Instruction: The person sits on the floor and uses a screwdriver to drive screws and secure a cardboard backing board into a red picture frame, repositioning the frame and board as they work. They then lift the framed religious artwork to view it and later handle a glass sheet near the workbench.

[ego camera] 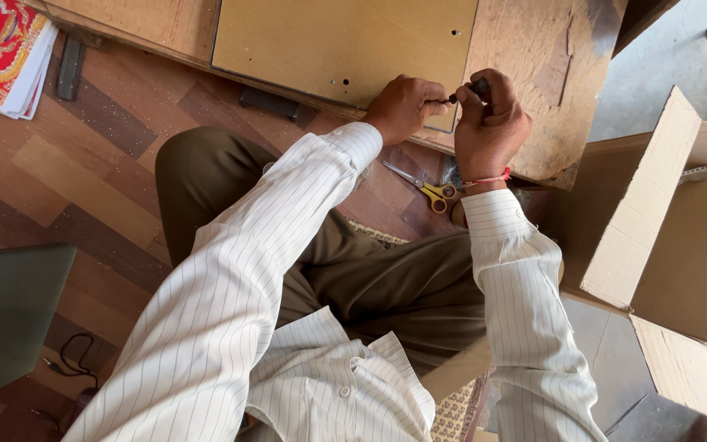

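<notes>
Striped sleeves, both hands (452, 110) together, pinched on a small dark rod (466, 90), lying left-right, over wooden board (345, 41).

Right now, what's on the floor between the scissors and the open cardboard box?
In the head view, the right hand's striped sleeve cuff sits between the yellow-handled scissors and the cardboard box.
</notes>
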### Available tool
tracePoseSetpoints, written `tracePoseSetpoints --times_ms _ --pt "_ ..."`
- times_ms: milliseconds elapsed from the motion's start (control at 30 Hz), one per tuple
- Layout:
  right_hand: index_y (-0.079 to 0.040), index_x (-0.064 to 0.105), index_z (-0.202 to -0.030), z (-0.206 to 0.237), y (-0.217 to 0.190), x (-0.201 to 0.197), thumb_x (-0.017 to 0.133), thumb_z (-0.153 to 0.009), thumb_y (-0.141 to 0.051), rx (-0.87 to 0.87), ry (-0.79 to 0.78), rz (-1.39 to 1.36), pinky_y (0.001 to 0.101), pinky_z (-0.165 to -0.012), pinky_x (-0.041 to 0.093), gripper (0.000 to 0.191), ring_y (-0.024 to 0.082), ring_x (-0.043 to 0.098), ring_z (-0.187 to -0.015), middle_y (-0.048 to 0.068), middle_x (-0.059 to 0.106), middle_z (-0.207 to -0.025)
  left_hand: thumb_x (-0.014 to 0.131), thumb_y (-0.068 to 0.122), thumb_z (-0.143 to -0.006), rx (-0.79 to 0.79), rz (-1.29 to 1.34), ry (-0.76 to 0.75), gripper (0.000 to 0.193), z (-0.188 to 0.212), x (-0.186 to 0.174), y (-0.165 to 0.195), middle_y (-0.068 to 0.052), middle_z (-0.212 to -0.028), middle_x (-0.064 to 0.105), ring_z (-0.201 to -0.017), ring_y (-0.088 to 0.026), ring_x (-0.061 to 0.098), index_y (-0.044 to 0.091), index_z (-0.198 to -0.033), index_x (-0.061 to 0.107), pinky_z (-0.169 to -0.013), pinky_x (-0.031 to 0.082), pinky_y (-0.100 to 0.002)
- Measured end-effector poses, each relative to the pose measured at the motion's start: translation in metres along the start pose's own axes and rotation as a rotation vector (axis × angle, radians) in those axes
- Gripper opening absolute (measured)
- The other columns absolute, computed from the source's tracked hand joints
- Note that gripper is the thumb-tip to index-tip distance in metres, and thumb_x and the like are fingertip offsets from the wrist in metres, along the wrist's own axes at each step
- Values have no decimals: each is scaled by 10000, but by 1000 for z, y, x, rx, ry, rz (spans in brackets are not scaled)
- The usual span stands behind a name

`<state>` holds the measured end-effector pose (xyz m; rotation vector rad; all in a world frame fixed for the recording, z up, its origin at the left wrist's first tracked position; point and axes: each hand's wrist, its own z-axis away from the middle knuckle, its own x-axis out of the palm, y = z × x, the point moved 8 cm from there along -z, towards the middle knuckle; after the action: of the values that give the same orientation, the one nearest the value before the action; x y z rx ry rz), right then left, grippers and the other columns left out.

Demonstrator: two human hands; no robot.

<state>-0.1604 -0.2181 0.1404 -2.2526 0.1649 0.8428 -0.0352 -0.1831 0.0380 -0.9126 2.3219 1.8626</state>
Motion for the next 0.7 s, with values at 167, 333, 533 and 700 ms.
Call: tracePoseSetpoints --times_ms 167,333,533,700 --pt "-65 689 -1037 3 7 -3 792 -925 -4 8 39 -69 254 -674 547 164 80 682 -727 34 727 -810 737 133 -899 -77 53 -58 128 0 4 -2 -143 -864 763 -775 -284 744 37 -983 747 -732 564 -390" --pt "-51 687 -964 17 16 2 821 -919 -79 186 108 4 246 -506 370 145 58 504 -532 46 609 -604 565 -85 -872 51 156 -15 271 0 3 7 -124 -1006 783 -951 -230 787 22 -1053 736 -865 626 -309" --pt "-2 719 -998 -5 58 -36 792 -1039 -97 296 163 -455 260 -598 424 127 114 564 -672 57 678 -789 639 -72 -878 96 -27 71 286 4 -27 3 -153 -1117 760 -1015 -277 747 47 -1116 743 -904 575 -374" --pt "-22 644 -984 33 128 -43 630 -986 -121 706 86 -849 317 -583 594 99 196 718 -641 105 735 -776 680 -51 -818 -83 -326 654 237 37 -170 -32 -110 -876 723 -756 -268 697 66 -1021 717 -685 552 -400"
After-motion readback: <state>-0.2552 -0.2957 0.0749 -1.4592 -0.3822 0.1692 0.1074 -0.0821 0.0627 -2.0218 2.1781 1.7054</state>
